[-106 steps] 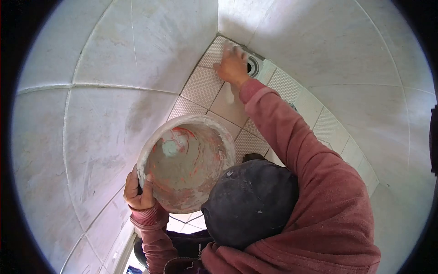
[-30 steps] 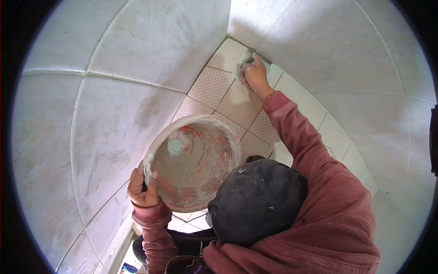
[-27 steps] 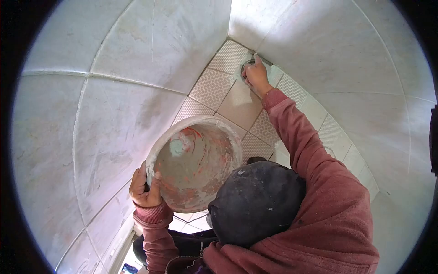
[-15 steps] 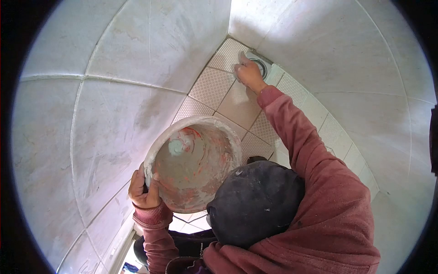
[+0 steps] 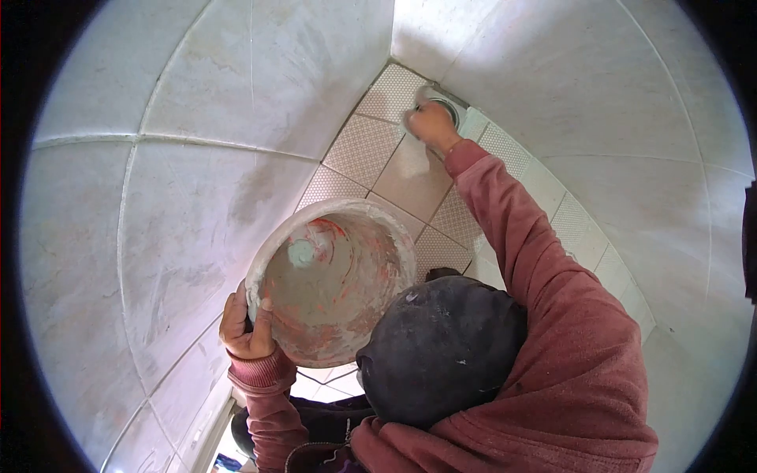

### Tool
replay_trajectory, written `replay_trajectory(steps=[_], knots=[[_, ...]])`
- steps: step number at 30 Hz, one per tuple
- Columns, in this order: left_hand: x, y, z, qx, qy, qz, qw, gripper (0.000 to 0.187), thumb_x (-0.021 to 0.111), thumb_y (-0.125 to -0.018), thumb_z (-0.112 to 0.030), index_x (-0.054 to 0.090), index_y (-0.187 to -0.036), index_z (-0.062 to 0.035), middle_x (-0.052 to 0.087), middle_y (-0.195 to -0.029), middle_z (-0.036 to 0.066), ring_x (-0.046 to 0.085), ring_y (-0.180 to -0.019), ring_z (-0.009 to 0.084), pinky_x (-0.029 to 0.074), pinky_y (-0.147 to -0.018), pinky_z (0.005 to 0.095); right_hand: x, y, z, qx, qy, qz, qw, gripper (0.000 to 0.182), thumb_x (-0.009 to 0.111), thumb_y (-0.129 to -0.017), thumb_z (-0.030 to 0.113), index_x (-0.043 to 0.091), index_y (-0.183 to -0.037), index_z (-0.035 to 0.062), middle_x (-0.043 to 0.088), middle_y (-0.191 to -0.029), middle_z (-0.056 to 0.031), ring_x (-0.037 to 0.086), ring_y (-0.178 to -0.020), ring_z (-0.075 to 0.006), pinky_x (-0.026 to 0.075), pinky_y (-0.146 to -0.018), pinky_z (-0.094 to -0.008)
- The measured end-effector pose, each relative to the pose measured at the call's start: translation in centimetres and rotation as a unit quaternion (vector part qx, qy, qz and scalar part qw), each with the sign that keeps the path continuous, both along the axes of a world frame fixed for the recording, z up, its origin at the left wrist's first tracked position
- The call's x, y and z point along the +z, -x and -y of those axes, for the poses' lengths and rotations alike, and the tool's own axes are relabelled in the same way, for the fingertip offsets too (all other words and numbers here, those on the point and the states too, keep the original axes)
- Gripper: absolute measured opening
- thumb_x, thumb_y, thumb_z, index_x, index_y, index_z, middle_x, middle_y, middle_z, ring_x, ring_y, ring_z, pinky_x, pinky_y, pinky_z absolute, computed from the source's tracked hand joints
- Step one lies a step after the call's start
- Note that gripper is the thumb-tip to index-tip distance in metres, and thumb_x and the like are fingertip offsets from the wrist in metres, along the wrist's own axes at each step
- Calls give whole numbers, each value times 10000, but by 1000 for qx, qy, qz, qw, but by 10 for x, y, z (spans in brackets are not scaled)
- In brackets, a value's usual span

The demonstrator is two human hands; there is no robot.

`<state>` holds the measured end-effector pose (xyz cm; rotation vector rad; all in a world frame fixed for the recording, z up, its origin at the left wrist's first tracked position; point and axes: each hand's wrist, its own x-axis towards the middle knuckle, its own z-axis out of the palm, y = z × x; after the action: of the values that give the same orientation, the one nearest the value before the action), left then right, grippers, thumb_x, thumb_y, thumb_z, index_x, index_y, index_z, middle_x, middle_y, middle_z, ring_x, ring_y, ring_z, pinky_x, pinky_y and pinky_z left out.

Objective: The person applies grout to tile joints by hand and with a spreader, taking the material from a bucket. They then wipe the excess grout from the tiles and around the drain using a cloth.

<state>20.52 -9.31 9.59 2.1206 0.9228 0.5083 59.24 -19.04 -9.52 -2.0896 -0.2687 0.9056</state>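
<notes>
My left hand point(image 5: 248, 329) grips the rim of a bucket point(image 5: 335, 272), thumb inside and fingers outside. The bucket is tilted towards me, its inner wall smeared with grey and reddish residue, and a pale greenish patch shows at its bottom. My right hand point(image 5: 432, 124) reaches to the far corner of the floor, beside a round floor drain point(image 5: 453, 110) in a square frame. Its fingers are curled and slightly blurred; what they hold, if anything, I cannot make out.
Small patterned floor tiles point(image 5: 364, 144) meet large pale wall tiles point(image 5: 213, 197) on the left and a pale wall point(image 5: 583, 102) on the right. My dark knee point(image 5: 441, 351) is bent close by the bucket, in the narrow space between the walls.
My right hand has shifted slightly at the drain; its raised finger is now curled in or blurred. My left hand and the bucket have stayed almost in place.
</notes>
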Motion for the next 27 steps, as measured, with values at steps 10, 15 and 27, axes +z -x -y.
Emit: replay_trajectory(steps=[10,15,27], knots=[[2,-1,0,-2,3,-15,1000,352,640,-755,-78,609,-1090,27,528,-705,55,454,-625,130,375,-593,239,-6,7,5,106,0,133,985,719,566,-773,292,293,-1386,34,580,-1062,-282,558,-1006,-408,433,-883,-399],[1,-3,2,5,-2,-5,1000,354,636,-754,-75,607,-1092,28,529,-711,56,460,-635,130,377,-603,238,13,2,4,62,19,140,988,683,507,-775,267,303,-1375,11,576,-1098,-263,550,-1029,-396,424,-898,-411],[-2,-1,0,-7,2,8,1000,368,638,-736,-54,607,-1093,32,521,-695,58,455,-623,133,369,-590,240,3,33,11,132,21,196,971,595,502,-791,220,382,-1322,-21,557,-1097,-293,539,-1059,-377,401,-917,-383]])
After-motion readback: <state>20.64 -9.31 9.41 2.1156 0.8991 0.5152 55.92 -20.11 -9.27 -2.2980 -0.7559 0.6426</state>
